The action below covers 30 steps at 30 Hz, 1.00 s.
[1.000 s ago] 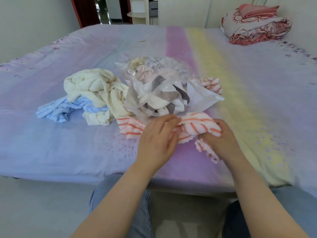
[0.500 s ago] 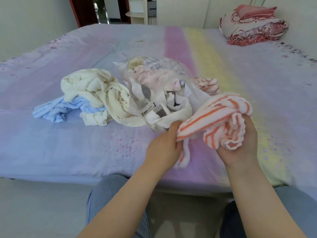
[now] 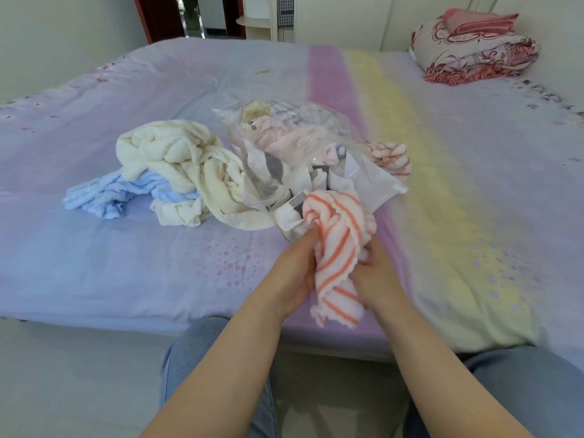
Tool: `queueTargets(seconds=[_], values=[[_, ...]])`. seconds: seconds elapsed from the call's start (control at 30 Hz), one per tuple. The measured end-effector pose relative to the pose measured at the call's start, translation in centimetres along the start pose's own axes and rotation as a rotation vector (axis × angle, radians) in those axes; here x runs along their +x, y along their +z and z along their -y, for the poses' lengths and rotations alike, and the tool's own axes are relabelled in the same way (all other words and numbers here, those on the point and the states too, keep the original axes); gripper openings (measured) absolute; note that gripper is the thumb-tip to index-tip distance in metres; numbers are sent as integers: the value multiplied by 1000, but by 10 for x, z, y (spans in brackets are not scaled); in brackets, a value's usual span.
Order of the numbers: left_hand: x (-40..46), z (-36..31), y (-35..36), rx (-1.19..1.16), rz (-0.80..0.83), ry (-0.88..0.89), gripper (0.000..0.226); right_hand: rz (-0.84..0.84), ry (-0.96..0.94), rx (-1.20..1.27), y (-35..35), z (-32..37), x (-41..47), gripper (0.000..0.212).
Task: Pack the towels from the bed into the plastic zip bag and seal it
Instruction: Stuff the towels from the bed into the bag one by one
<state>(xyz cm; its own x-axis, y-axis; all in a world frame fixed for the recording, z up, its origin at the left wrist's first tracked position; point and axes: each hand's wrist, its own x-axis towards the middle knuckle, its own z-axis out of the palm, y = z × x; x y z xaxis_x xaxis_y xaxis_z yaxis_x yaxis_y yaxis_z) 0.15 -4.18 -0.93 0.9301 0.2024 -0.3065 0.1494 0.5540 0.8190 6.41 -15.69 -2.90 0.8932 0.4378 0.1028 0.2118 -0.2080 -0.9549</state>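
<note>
Left hand point(image 3: 297, 273): at the near edge of the bed, fingers curled into the orange-striped towel point(image 3: 338, 248) from its left side, grip holding the cloth just below the bag's mouth.
Right hand point(image 3: 377, 276): pressed to the same towel from the right, fingers wrapped round the bunched cloth, grip full of it.
Orange-striped towel: bunched upright between both hands, top end touching the bag's opening, lower end hanging loose toward 6 o'clock over the bed edge.
Plastic zip bag point(image 3: 303, 159): middle of the bed, mouth facing 6 o'clock and gaping, unsealed; already stuffed with pale pink, white and grey cloth.
Cream towel point(image 3: 186, 172): crumpled heap at 9 o'clock of the bag, touching its side.
Blue towel point(image 3: 104, 197): further out at 9 o'clock, partly tucked under the cream one.
Second striped towel point(image 3: 390, 156): peeking out at 3 o'clock of the bag, partly hidden behind the plastic.
Bed point(image 3: 474, 191): pastel sheet in lilac, pink and yellow bands, carrying the lot.
Folded quilt point(image 3: 474, 55): red-patterned stack far off at 1 o'clock, well apart from the towels.
Knees point(image 3: 196, 358): blue jeans showing at 6 o'clock, below the bed edge.
</note>
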Motion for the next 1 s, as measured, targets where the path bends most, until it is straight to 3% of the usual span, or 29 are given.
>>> queueTargets(seconds=[0.1, 0.17, 0.23, 0.3, 0.33, 0.47, 0.57, 0.67, 0.77, 0.87, 0.93, 1.0], values=[[-4, 7, -20, 348, -314, 169, 53, -233, -139, -37, 1, 14, 30, 24], [-2, 14, -39, 521, -488, 233, 46, -214, -183, -214, 3, 16, 53, 29], [4, 17, -50, 662, -508, 189, 36, 38, -175, -582, 12, 14, 69, 56], [15, 15, -52, 818, -513, 163, 41, 248, -115, -796, 19, 11, 77, 76], [21, 12, -51, 878, -527, 164, 47, 257, -91, -831, 19, 11, 76, 82], [38, 7, -52, 997, -583, 175, 51, 33, -180, -1035, 16, 13, 60, 86], [37, 10, -47, 1045, -617, 269, 45, 130, -123, -891, 24, 23, 57, 75], [33, 6, -48, 1004, -625, 324, 44, 233, -190, -851, 34, 39, 72, 64], [24, -2, -45, 977, -620, 355, 45, 308, -181, -889, 57, 47, 114, 59], [9, -12, -35, 888, -576, 405, 44, 335, -79, -1000, 88, 45, 157, 21], [-1, -18, -31, 842, -571, 434, 44, 340, -95, -1019, 102, 49, 174, 30], [-13, -19, -31, 843, -590, 445, 44, 330, -143, -1079, 107, 52, 184, 18]])
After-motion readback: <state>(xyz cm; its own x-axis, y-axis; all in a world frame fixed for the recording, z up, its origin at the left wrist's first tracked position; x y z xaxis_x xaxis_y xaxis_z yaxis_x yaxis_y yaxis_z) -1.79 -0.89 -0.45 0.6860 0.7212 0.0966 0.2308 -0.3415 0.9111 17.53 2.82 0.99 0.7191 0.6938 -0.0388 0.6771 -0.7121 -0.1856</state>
